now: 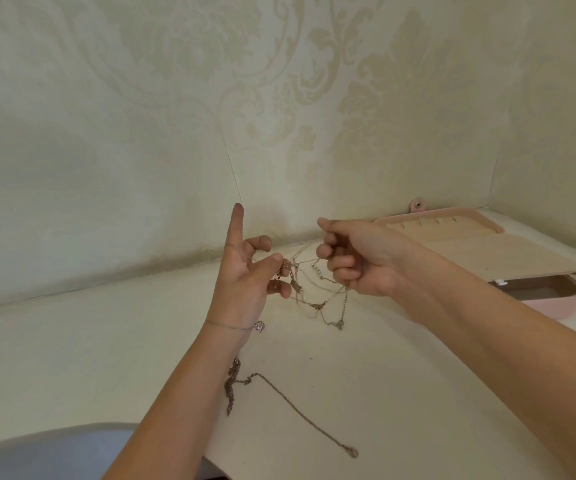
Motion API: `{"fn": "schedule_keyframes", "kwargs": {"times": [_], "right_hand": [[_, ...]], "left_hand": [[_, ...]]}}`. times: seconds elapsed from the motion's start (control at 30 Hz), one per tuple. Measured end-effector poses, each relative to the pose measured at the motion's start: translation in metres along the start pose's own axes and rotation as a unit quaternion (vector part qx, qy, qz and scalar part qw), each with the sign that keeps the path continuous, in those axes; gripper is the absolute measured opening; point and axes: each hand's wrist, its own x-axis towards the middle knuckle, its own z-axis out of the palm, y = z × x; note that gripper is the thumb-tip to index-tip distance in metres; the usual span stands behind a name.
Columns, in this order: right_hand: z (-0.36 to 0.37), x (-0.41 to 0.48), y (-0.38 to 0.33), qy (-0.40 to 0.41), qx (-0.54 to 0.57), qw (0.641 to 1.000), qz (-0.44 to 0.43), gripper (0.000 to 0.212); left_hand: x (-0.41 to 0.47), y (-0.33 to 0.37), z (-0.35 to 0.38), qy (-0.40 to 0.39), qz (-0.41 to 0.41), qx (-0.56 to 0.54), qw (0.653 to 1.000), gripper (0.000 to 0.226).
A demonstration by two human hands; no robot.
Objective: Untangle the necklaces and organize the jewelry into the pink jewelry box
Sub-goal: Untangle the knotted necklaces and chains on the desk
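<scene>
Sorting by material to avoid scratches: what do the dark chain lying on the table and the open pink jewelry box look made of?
The dark chain looks like dull, bronze-toned metal: fine links, a clasp. The open pink jewelry box seems smooth matte leatherette or plastic outside, with beige velvety lining.

Worn on the person's head, the wide-angle camera looks forward and down across a table (106,341) to a wall (141,98) (lines bow near the edges). The left hand (245,282) and right hand (362,258), holding necklaces (317,294), sit close at centre. The pink jewelry box (553,308) lies at three o'clock.
</scene>
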Motion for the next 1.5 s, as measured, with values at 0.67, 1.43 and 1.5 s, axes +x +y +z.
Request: {"fn": "schedule_keyframes", "kwargs": {"times": [0.67,1.43,1.5], "right_hand": [[-0.016,-0.017,-0.025,0.134,-0.39,0.88,-0.234,0.022],[-0.028,-0.039,-0.038,0.056,-0.646,0.757,0.084,0.029],[-0.022,-0.043,-0.033,0.019,-0.732,0.674,0.101,0.028]], "left_hand": [[-0.008,0.008,-0.003,-0.055,-0.03,0.079,0.995,0.077],[0.0,0.024,-0.04,-0.024,-0.153,-0.086,0.984,0.032],[0.001,0.03,-0.042,-0.041,-0.159,-0.039,0.986,0.035]]}}
